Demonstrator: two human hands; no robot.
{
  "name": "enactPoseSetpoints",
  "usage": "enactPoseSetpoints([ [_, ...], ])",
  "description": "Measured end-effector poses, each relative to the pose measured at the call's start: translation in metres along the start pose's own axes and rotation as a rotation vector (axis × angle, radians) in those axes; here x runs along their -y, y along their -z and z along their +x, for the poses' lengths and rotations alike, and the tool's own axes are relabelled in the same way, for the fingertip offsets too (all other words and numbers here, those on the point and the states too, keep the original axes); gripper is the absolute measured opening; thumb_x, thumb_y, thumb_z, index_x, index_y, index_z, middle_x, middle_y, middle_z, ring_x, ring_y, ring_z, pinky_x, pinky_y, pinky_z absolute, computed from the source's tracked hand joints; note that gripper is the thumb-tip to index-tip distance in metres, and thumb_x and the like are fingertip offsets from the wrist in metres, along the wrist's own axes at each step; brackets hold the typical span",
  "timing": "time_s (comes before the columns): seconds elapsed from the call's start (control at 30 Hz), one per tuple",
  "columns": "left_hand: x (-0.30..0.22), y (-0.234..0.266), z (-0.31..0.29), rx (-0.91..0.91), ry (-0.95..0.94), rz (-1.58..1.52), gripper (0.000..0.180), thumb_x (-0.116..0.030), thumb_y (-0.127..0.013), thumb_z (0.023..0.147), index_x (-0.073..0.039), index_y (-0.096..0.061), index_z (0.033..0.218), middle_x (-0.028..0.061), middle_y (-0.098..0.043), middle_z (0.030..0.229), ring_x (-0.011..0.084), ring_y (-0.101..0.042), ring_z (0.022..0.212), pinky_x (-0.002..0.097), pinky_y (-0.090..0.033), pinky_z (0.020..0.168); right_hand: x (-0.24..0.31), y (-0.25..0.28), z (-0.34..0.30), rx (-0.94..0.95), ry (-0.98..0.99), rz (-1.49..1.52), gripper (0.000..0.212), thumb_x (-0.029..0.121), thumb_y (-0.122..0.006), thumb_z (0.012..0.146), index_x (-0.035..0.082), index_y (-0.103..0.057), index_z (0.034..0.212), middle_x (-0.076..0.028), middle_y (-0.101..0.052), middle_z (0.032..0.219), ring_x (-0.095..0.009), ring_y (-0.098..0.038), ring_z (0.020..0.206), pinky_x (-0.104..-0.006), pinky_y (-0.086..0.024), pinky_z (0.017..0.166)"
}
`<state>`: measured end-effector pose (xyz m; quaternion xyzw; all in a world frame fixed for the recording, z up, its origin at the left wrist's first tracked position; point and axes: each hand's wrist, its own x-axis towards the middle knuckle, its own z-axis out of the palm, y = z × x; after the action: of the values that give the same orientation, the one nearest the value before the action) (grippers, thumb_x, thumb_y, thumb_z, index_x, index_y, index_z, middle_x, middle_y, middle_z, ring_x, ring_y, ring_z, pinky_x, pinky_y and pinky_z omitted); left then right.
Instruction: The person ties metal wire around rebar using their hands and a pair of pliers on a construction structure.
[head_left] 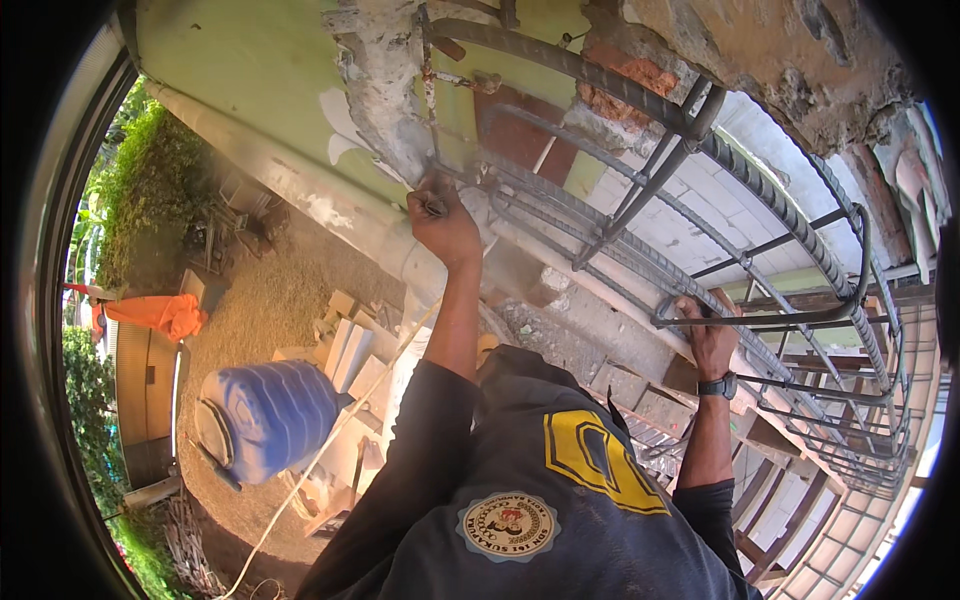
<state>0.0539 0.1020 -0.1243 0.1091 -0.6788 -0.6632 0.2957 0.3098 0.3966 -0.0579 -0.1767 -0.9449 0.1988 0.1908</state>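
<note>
A long cage of ribbed steel rebar (750, 185) with bent square stirrups (640, 205) runs from the wall in the upper middle down to the right. My left hand (443, 222) is raised at the cage's far end, beside the broken concrete edge (400, 120). Its fingers are curled together around something small and dark that I cannot make out. My right hand (710, 338), with a watch on its wrist, is closed around a lower bar of the cage, next to a stirrup.
Broken concrete and exposed brick (630, 80) hang over the cage at the top right. A pale pipe (330, 205) slopes along the green wall (240, 60). Far below, a blue plastic barrel (275, 415) lies on the ground near an orange cloth (160, 314) and a thin cord (330, 430).
</note>
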Motion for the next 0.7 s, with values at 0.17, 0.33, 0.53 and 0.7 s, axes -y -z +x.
enactPoseSetpoints([
  [0.17,-0.007,0.007,0.010,0.022,-0.194,0.062,0.029,-0.003,-0.068,0.091,-0.004,-0.041,0.079,0.0178,-0.070,0.110,0.0178,-0.064,0.093,0.0310,-0.052,0.080,0.014,0.004,-0.001,-0.036,0.119,-0.037,0.039,0.041,-0.069,0.087,0.003,-0.067,0.081,-0.011,-0.058,0.077,-0.033,-0.056,0.075,-0.0431,-0.038,0.072],
  [0.33,-0.013,0.001,0.034,0.050,-0.399,0.152,0.026,-0.002,-0.065,0.091,-0.002,-0.043,0.079,0.0214,-0.070,0.109,0.0245,-0.069,0.092,0.0338,-0.055,0.074,0.013,0.004,-0.007,-0.057,0.062,-0.032,0.033,0.037,-0.071,0.084,0.004,-0.069,0.086,-0.011,-0.060,0.081,-0.033,-0.058,0.081,-0.0441,-0.041,0.076],
  [0.53,-0.014,0.004,0.036,0.071,-0.438,0.240,0.013,0.000,-0.061,0.091,0.000,-0.051,0.084,0.0206,-0.071,0.105,0.0268,-0.072,0.083,0.0343,-0.056,0.070,0.000,0.000,-0.015,0.033,0.026,-0.061,0.027,0.028,-0.073,0.082,0.005,-0.069,0.096,-0.012,-0.062,0.093,-0.035,-0.059,0.091,-0.0459,-0.043,0.084],
  [0.7,-0.018,-0.006,0.033,0.100,-0.535,0.295,0.015,0.000,-0.063,0.090,-0.001,-0.050,0.084,0.0202,-0.071,0.104,0.0299,-0.072,0.088,0.0378,-0.055,0.073,-0.010,-0.003,-0.041,0.017,-0.116,0.075,0.020,0.024,-0.073,0.083,0.005,-0.071,0.090,-0.014,-0.064,0.097,-0.036,-0.059,0.094,-0.0486,-0.041,0.085],
])
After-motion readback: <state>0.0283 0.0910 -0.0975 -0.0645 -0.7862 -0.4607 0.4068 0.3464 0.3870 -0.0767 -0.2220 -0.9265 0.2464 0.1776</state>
